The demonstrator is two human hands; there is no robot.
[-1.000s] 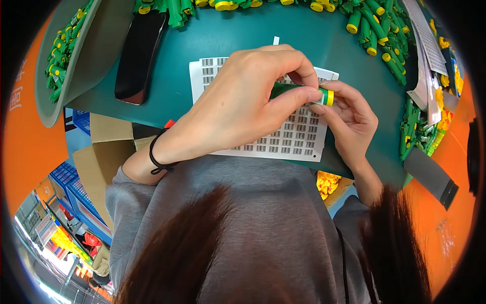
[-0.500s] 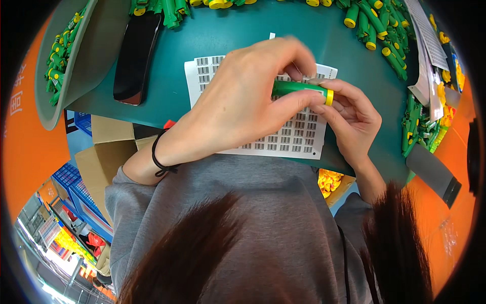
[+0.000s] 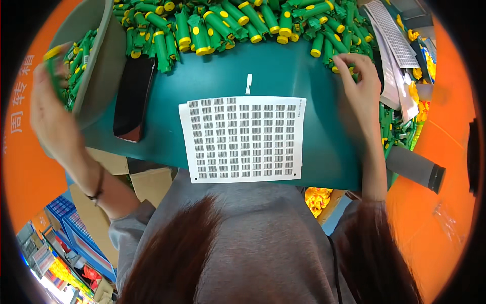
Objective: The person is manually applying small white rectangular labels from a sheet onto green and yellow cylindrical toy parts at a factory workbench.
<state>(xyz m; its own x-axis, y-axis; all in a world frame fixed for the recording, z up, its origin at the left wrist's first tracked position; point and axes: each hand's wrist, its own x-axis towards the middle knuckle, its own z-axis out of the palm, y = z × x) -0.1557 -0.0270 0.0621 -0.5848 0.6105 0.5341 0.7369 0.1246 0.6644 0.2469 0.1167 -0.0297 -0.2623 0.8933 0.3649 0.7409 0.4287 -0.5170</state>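
- At ten o'clock, left hand (image 3: 50, 109) now over grey bin (image 3: 104, 61), gripping a blurred green tube (image 3: 50, 68), carried off barcode label sheet (image 3: 243, 138).
- At two o'clock, right hand (image 3: 362, 86) now reaching among green tube pile (image 3: 228, 23), grip unclear; hands well apart.

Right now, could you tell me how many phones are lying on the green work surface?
1. A single dark phone lies on the green work surface, left of the label sheet and beside the grey bowl. None seems hidden.

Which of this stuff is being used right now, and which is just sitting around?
In use:
left hand over the grey bowl of green tubes
right hand at the pile of green tubes
sticker sheet

Just lying about:
black phone
cardboard box
grey roll
extra sticker sheets
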